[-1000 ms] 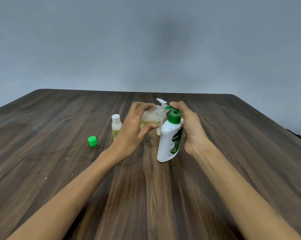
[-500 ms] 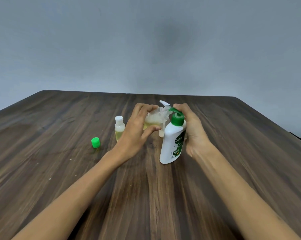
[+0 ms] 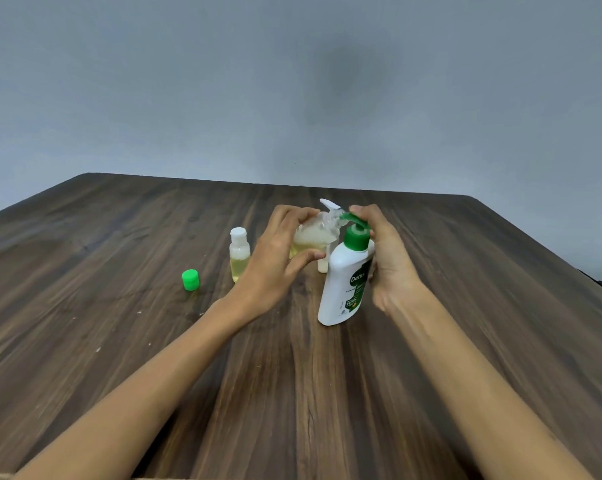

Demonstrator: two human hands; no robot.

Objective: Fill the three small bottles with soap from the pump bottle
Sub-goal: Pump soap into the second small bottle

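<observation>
Stretching away from the camera, a dark brown wood-grain tabletop (image 3: pixel 327 393) fills the lower half of the view, its streaked planks running toward a straight far edge with rounded corners. Small pale specks dot the grain on the left side. Behind it rises a plain grey-blue wall (image 3: pixel 188 81) with a soft dark smudge of shadow right of centre.

Near the middle of the tabletop stands a white pump bottle (image 3: pixel 344 285) with a green collar and pump head, leaning slightly to the left. The right hand (image 3: pixel 386 258) wraps round its upper body from the right, fingers (image 3: pixel 360 212) curled over the top of the green pump.

The left hand (image 3: pixel 275 261) grips a small clear bottle (image 3: pixel 310 237), tilted and lifted off the surface, its mouth held against the pump spout; thumb below and fingers curled over the top. Yellowish soap sits in its lower part, and its white flip cap (image 3: pixel 329 204) stands open above.

Just left of that hand a second small bottle (image 3: pixel 239 256), capped white and partly filled with yellowish liquid, stands upright. A third small container (image 3: pixel 322 265) shows only as a pale sliver between the held bottle and the pump bottle. A loose green cap (image 3: pixel 190 279) rests further left, well apart.
</observation>
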